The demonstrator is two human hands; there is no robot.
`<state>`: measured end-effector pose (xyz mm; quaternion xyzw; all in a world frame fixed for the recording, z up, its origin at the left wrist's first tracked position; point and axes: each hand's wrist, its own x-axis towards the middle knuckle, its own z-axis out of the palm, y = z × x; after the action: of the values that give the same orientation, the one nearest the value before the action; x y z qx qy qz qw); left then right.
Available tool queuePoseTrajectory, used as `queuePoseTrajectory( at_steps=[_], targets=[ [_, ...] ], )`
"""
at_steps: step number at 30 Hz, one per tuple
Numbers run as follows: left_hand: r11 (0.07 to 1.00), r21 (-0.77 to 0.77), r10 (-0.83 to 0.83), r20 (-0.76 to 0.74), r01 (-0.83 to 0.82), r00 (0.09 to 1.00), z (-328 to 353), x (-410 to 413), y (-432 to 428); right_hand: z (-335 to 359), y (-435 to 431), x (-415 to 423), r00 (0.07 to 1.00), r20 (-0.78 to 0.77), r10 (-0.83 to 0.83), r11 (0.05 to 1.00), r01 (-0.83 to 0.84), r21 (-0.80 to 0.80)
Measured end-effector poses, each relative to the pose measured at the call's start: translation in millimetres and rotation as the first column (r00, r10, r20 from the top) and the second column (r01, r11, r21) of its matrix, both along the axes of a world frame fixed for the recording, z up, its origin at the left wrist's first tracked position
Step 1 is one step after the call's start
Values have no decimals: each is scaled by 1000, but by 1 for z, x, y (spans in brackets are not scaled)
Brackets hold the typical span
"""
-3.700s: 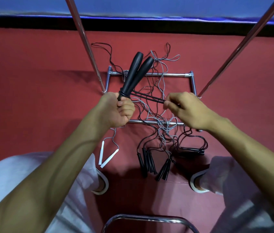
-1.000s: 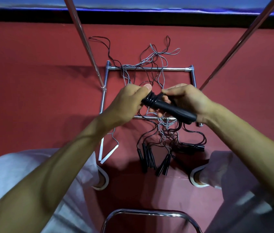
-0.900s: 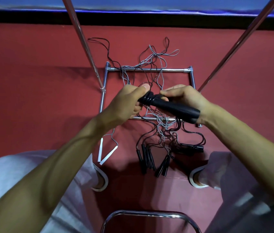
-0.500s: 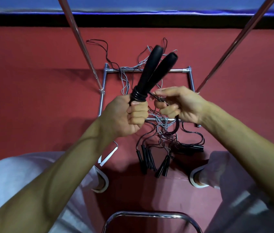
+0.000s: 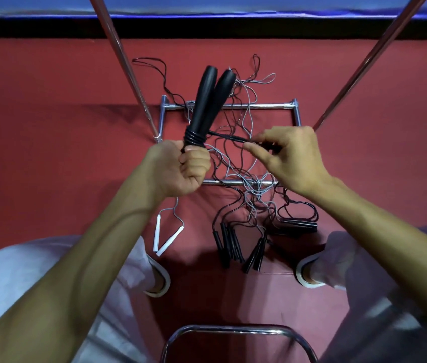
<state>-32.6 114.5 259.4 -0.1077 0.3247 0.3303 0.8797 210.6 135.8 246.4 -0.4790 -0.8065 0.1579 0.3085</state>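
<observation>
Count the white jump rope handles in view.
2. One white handle lies on the red floor by the left shoe; the second slants beside it, their lower ends nearly meeting. The left arm could hide more.

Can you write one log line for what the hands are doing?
left hand: grips black handles | right hand: pinches black rope | state: some turns wound round the handles' lower end
</observation>
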Motion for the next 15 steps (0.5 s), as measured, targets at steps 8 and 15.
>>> queuePoseTrajectory(
  at_steps=[8,15],
  targets=[
    [999,-35,30,-7,-31,1000,4,-1,3,27,9,2,706,-427,-565,84,-466,-881],
    [997,-37,71,0,-71,998,12,-5,5,31,8,8,920,-389,-47,759,-220,-613]
  ],
)
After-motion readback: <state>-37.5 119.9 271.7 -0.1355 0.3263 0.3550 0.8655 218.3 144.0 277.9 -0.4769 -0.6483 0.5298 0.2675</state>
